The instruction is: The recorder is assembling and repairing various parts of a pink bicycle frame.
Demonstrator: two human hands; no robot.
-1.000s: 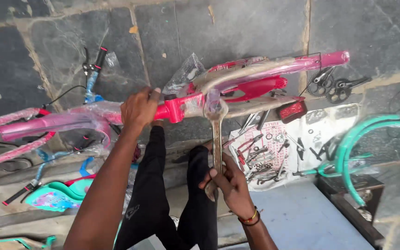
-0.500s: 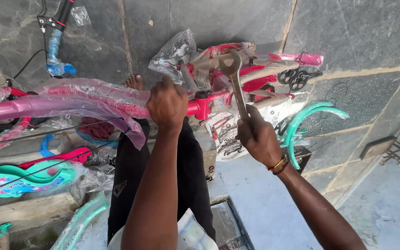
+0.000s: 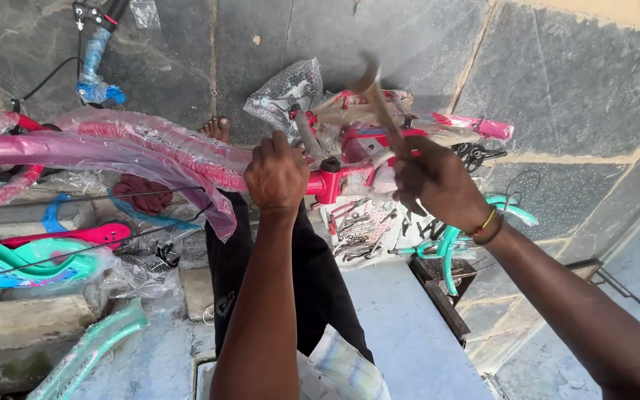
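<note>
My left hand grips the pink bicycle frame, which is wrapped in clear plastic and lies across my lap. My right hand holds a large metal wrench by its handle. The wrench is raised and blurred, its head up above the red end of the frame. More wrapped pink frame tubes lie just behind the wrench. My legs in black trousers stretch forward under the frame, one bare foot showing beyond it.
A white sheet with several small tools lies under the frame. Teal mudguards lie at right, teal and pink parts at left. A blue handlebar piece rests on the dark stone floor. A low step is in front.
My right hand has swung the wrench up and tilted it, now blurred with motion. The view has shifted slightly; my left hand keeps its grip on the frame.
</note>
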